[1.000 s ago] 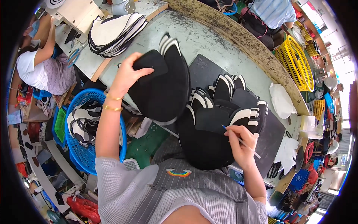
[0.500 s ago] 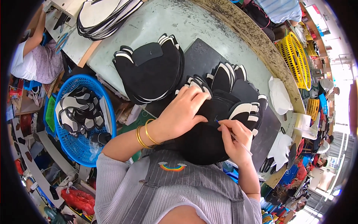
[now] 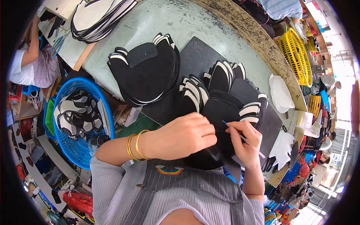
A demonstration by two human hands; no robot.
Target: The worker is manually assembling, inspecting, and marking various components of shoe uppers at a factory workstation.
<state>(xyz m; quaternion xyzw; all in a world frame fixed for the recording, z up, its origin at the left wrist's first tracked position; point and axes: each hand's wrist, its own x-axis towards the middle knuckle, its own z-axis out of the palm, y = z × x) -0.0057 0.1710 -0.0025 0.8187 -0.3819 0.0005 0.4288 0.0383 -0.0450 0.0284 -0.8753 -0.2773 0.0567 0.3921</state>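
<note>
My right hand (image 3: pixel 246 141) pinches a slim, pale-barrelled pen-like tool with a blue tip (image 3: pixel 224 122) between thumb and forefinger, the tip pointing toward ten o'clock over black fabric-like pieces. My left hand (image 3: pixel 183 138), at nine o'clock from my right, has its fingers curled inward, knuckles up; I cannot tell whether they are pressed on anything, since the undersides are hidden and a dark shape beside them is blurred.

The spread pile of black, curved, flat pieces with white-edged points (image 3: pixel 221 108) lies at twelve o'clock from my hands, its near part running under them. Beneath it sits a dark grey, flat rectangular board (image 3: pixel 194 50) on the pale, scuffed tabletop (image 3: pixel 165 20).

Between ten and eleven o'clock is a second stack of matching black pieces with white tips (image 3: pixel 150 80); farther out that way is a stack of white, black-edged curved pieces (image 3: pixel 98 19). A blue plastic lattice basket (image 3: pixel 111 119), holding black-and-white pieces, stands at nine. A crumpled white sheet (image 3: pixel 281 150) lies near three.
</note>
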